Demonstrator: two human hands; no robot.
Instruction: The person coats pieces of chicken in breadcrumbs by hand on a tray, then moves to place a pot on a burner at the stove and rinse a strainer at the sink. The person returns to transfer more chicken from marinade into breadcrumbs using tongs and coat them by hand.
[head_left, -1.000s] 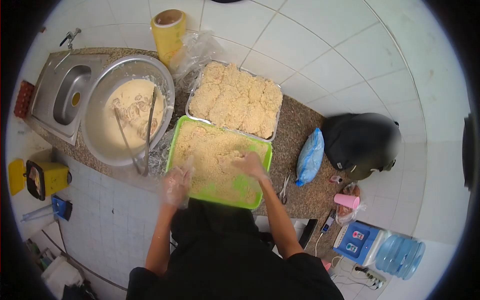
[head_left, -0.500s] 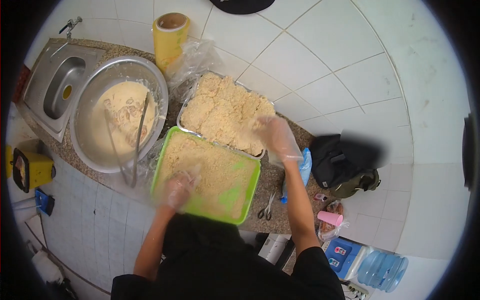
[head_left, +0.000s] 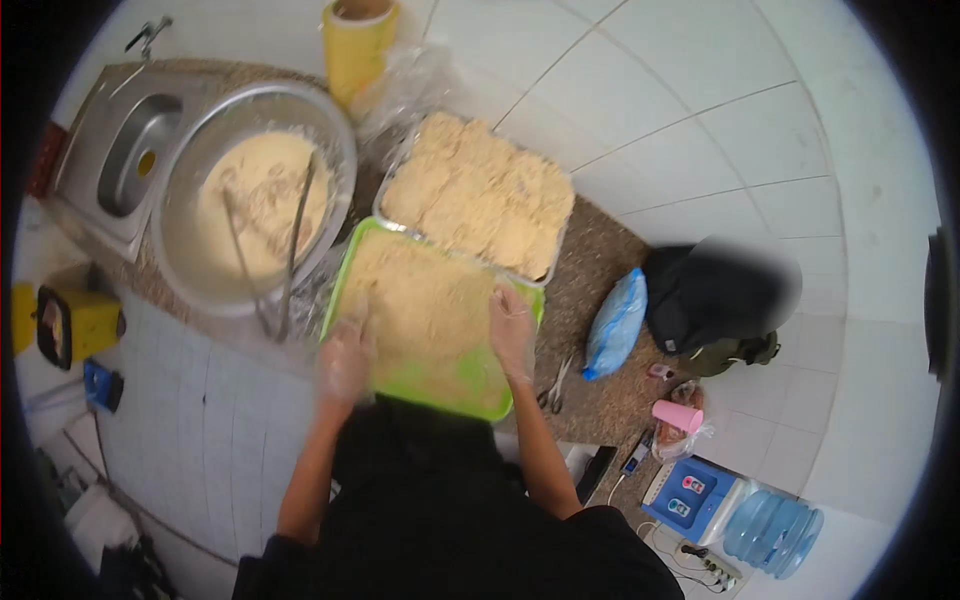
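A lime-green tray [head_left: 470, 397] of pale breading crumbs [head_left: 415, 295] lies in front of me. My left hand [head_left: 345, 358], in a clear plastic glove, is at the tray's left side with fingers stretched along the crumbs, blurred by motion. On the right side of the crumbs is my gloved right hand [head_left: 512, 325], its fingers extended and nothing seen in them. Behind the tray, touching or nearly touching it, stands a foil-lined pan [head_left: 545, 277] heaped with crumb-coated pieces [head_left: 480, 195].
Left of the tray, a large metal bowl [head_left: 180, 265] holds batter with pieces in it and tongs [head_left: 298, 235]. Beyond are a sink [head_left: 85, 190] and a yellow wrap roll [head_left: 355, 60]. To the right lie scissors [head_left: 556, 388], a blue bag [head_left: 615, 325] and a pink cup [head_left: 677, 416].
My right hand has come from the coated pieces in the pan down to the green tray's right side. The left hand stays by the tray's left. The view has shifted slightly.
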